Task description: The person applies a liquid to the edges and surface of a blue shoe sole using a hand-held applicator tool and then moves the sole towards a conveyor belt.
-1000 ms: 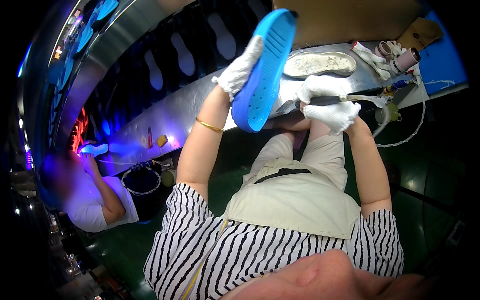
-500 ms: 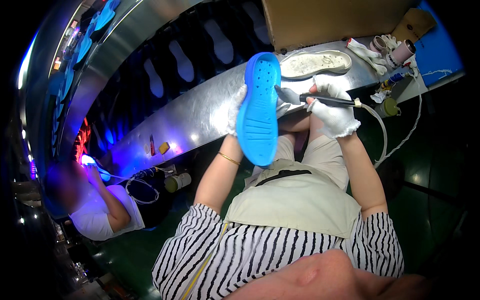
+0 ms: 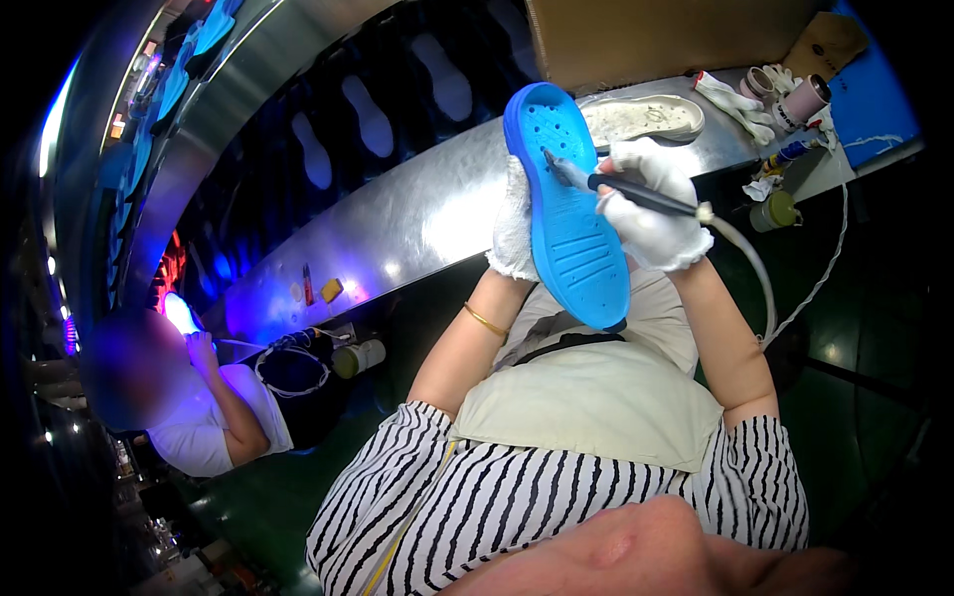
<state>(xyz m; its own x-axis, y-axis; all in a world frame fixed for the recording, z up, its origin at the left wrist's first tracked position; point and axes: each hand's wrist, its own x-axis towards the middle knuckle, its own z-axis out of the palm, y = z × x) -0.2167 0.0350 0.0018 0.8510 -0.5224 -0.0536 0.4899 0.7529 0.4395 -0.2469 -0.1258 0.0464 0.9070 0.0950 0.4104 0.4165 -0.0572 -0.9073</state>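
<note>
Fingers: left hand [image 3: 515, 221], gloved, is wrapped round the edge of the blue shoe sole [image 3: 570, 214] | right hand [image 3: 651, 204] is closed on a pen-like tool [image 3: 624, 191], tip laid on the sole | sole is held upright above the lap, before the metal bench [image 3: 417, 214].

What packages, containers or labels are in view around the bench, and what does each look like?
Cardboard box: behind the bench, top centre; large, brown, plain.
Tape rolls: bench's far right end; round, pale with pinkish sides.
Small jar: below bench edge, right; squat, olive-green.
Cylindrical container: lower left, by co-worker; pale, lying sideways.
</note>
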